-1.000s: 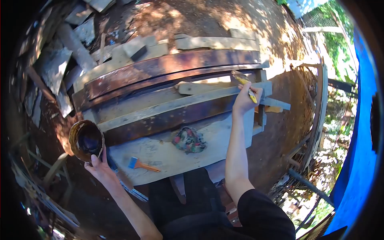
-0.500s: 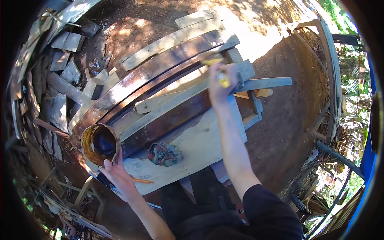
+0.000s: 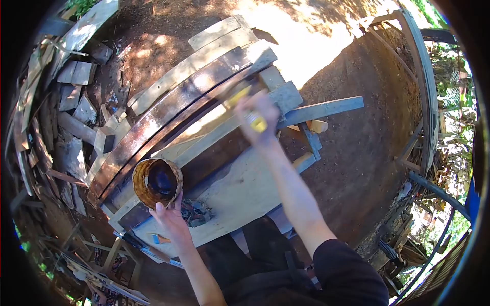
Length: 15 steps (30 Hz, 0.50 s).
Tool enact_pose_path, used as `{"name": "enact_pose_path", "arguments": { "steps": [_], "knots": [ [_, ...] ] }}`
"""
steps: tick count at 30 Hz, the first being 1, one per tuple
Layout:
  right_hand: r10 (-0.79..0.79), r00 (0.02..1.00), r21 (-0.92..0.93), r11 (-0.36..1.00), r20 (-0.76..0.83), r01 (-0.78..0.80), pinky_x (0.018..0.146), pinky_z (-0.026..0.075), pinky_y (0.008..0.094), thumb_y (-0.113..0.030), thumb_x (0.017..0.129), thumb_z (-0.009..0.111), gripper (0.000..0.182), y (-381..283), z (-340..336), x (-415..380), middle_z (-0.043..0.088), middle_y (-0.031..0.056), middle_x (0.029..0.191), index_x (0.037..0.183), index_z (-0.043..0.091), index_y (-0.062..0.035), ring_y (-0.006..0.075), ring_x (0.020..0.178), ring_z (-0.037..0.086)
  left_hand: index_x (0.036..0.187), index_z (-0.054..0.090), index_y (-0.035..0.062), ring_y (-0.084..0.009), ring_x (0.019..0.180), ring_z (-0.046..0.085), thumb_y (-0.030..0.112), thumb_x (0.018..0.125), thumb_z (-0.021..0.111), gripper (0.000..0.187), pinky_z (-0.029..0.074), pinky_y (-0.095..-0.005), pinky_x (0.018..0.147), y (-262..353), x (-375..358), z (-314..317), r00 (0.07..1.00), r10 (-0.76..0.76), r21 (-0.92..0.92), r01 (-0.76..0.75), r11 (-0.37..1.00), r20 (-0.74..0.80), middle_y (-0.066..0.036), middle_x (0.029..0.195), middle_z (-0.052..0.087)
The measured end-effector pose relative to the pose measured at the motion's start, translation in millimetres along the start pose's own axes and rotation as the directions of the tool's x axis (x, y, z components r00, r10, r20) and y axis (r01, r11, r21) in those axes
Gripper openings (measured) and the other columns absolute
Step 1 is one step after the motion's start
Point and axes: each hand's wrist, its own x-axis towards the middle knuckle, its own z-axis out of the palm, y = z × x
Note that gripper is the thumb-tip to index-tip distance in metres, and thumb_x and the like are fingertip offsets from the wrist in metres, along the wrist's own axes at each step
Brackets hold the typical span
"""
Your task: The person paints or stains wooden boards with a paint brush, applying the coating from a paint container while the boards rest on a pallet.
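My left hand [image 3: 172, 224] grips a round, brown-crusted paint pot [image 3: 140, 187] near its base, tilted so that dark liquid shows inside. In my right hand [image 3: 260, 115] is a paintbrush [image 3: 240, 96] with a yellow handle, its bristle end blurred by motion. That brush is over the far right part of the boards, close to a long, glossy dark-brown plank [image 3: 171, 108]. A crumpled patterned rag [image 3: 198, 214] lies just right of the pot, partly behind my left hand. Left of my wrist is a small blue-and-orange object [image 3: 159, 238].
Pale boards [image 3: 217, 45] lie beyond the brown plank. A light panel [image 3: 240, 188] covers the near side of the bench, and a grey beam [image 3: 326, 108] juts out right. Wood offcuts [image 3: 76, 122] pile up at the left. A timber frame [image 3: 421, 86] stands at the right.
In view, my right hand with the brush has moved left and slightly down. My left hand has brought the pot rightward, nearer the rag. The view itself has shifted somewhat.
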Motion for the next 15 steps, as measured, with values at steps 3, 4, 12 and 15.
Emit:
{"name": "enact_pose_path", "arguments": {
  "steps": [3,4,12,15],
  "knots": [
    [0.15,0.977,-0.162,0.971,-0.149,-0.174,0.059,0.05,0.0363,0.006,0.08,0.075,0.018,67.4,-44.7,43.3,0.06,0.0098,0.074,0.079,0.06,-0.0037,0.024,0.066,0.061,0.157,0.026,0.0038,-0.0378,0.134,0.053,0.036,0.102,0.06,0.072,0.049,-0.0511,0.113,-2.2,-0.2,7.0,1.0,0.005,0.02,-0.005,1.0,0.03,-0.022,0.152,0.043],
    [0.108,0.969,-0.286,0.943,-0.223,-0.171,0.059,0.049,0.0363,0.005,0.081,0.076,0.018,79.5,-52.5,55.9,0.06,0.0098,0.074,0.08,0.06,-0.0031,0.0227,0.065,0.061,0.157,0.026,0.004,-0.0379,0.135,0.053,0.037,0.102,0.061,0.073,0.049,-0.051,0.113,-3.5,-0.3,8.1,1.0,-0.006,0.019,0.006,1.0,0.017,-0.022,0.152,0.043],
    [0.34,0.932,0.123,0.938,-0.127,-0.325,0.074,0.058,0.0281,-0.006,0.088,0.079,0.013,56.8,-50.5,70.1,0.075,0.011,0.091,0.092,0.067,-0.0013,0.0156,0.085,0.074,0.157,0.027,0.0042,-0.0378,0.134,0.052,0.036,0.103,0.06,0.071,0.049,-0.0501,0.114,-8.5,-1.6,22.3,0.999,-0.034,0.012,0.033,0.999,0.018,-0.021,0.152,0.043],
    [0.585,0.785,0.174,0.768,0.204,-0.617,0.068,0.06,0.0287,-0.015,0.087,0.08,0.021,66.7,-47.2,106.4,0.075,0.0094,0.081,0.095,0.069,0.0006,0.0137,0.073,0.073,0.157,0.026,0.0042,-0.0373,0.134,0.053,0.036,0.102,0.061,0.072,0.049,-0.0495,0.114,-6.0,-0.8,27.9,0.998,-0.028,0.026,0.027,0.999,0.05,-0.021,0.152,0.042]
  ]
}}
